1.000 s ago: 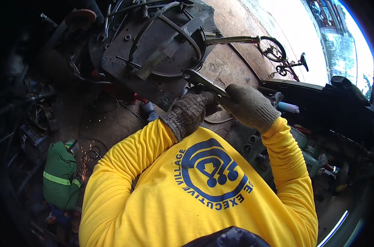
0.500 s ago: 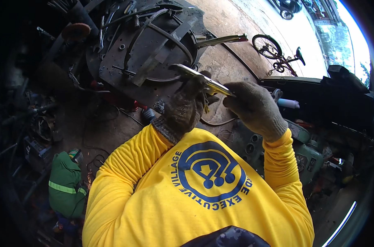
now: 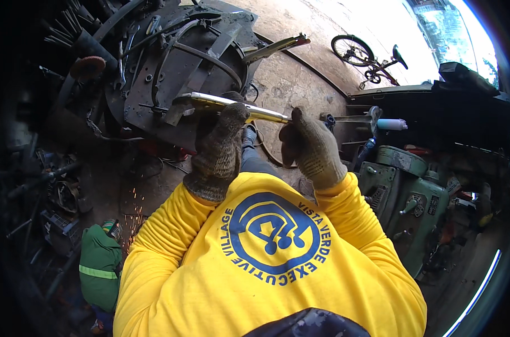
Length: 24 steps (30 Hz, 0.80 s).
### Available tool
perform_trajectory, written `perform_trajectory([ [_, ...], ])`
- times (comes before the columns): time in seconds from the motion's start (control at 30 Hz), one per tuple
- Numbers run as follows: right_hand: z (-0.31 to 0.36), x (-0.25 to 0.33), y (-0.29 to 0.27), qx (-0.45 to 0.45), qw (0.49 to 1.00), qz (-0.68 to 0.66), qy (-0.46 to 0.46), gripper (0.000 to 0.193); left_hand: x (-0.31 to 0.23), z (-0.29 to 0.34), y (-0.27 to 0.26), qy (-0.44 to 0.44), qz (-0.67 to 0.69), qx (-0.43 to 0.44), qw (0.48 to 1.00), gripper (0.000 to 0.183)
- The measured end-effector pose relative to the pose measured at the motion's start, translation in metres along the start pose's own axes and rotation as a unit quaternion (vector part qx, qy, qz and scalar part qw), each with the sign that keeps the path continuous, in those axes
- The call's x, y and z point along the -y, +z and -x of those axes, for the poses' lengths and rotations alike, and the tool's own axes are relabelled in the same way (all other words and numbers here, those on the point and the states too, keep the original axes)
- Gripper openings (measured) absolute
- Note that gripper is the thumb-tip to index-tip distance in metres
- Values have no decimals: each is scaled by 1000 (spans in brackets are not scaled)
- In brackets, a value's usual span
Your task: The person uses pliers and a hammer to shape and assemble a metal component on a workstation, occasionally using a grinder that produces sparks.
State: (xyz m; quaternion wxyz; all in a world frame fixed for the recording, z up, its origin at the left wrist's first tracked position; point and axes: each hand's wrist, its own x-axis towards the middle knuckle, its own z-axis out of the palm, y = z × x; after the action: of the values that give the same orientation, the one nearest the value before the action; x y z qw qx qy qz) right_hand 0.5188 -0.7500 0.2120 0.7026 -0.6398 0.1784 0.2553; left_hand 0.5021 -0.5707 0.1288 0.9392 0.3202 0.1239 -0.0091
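Note:
Both my hands wear brownish-grey knit work gloves. My left hand (image 3: pixel 218 149) is closed round the middle of a long shiny metal tool (image 3: pixel 266 114), which reflects the yellow of my shirt. Its far left end reaches over the edge of a dark steel work table (image 3: pixel 137 109); its exact kind is hard to make out. At the other end, the curled fingers of my right hand (image 3: pixel 316 149) meet the tool's tip, with some fingers hidden behind the glove. A curved steel frame (image 3: pixel 210 55) lies on the table beyond my left hand.
A similar tool (image 3: pixel 274 49) juts from the table's right edge. Wrenches (image 3: pixel 121 64) lie at the table's left. To the right stands a green machine (image 3: pixel 406 196). A person in green (image 3: pixel 99 264) works at lower left beside flying sparks (image 3: pixel 134 216). A bicycle (image 3: pixel 370 59) stands beyond.
Both hands and the metal tool have moved left, and the tool lies closer to level. My foot now shows below it. More sparks fly near the person in green.

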Motion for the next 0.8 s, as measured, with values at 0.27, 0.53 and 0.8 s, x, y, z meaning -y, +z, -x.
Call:
perform_trajectory([
  [0.27, 5, 9, 4, -37, 753, 445, -483, 21, 10, 5, -8, 56, -37, 6, 998, 30],
  [0.53, 18, -9, 7, 0, 904, 329, -273, 16, -5, 10, -2, 8, 1, -9, 1000, 32],
  [0.8, 21, 0, 9, 31, 918, 299, -259, 31, 16, 8, -18, 118, -118, 47, 985, 37],
])
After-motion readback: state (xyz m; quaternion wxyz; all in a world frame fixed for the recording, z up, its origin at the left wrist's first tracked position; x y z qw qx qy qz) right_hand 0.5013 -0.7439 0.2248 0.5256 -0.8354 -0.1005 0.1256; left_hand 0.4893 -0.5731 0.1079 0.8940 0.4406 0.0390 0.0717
